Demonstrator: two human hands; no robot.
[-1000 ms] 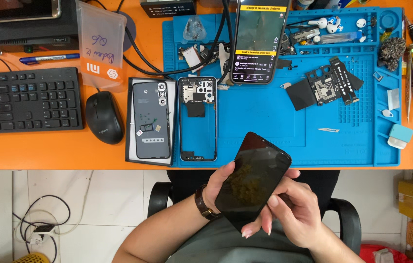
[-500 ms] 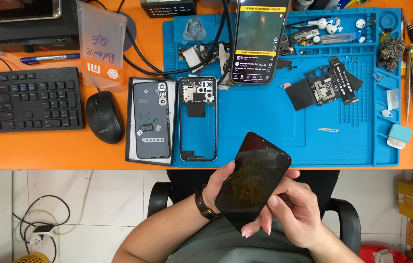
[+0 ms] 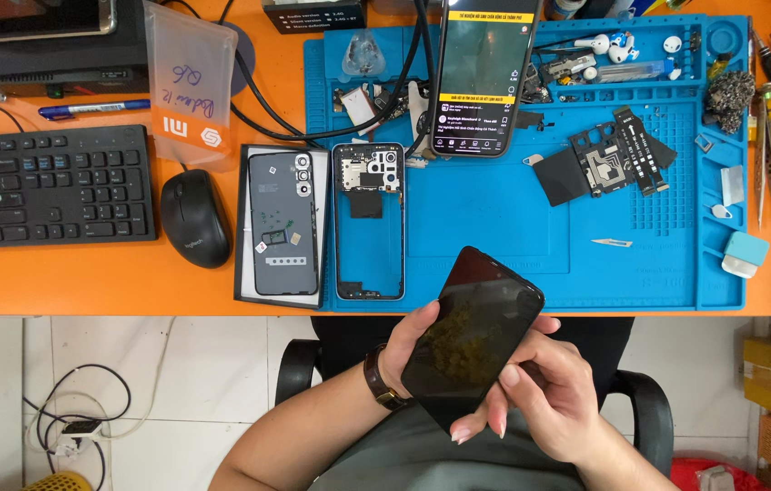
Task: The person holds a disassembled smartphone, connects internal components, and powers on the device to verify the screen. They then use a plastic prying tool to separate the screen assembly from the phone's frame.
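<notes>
Together, both hands, left (image 3: 403, 350) and right (image 3: 554, 391), curl around the black phone screen (image 3: 472, 336).

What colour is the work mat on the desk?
Blue; the work mat lies on the orange desk, seen in the head view.

glossy glass screen panel (image 3: 472, 338), matt rubber mat (image 3: 494, 236)

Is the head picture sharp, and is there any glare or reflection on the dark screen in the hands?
Head view: evenly lit and sharp, no motion blur; the screen held by the left hand and right hand shows a faint mottled reflection, no hard glare; shadows on the blue mat are soft.
</notes>
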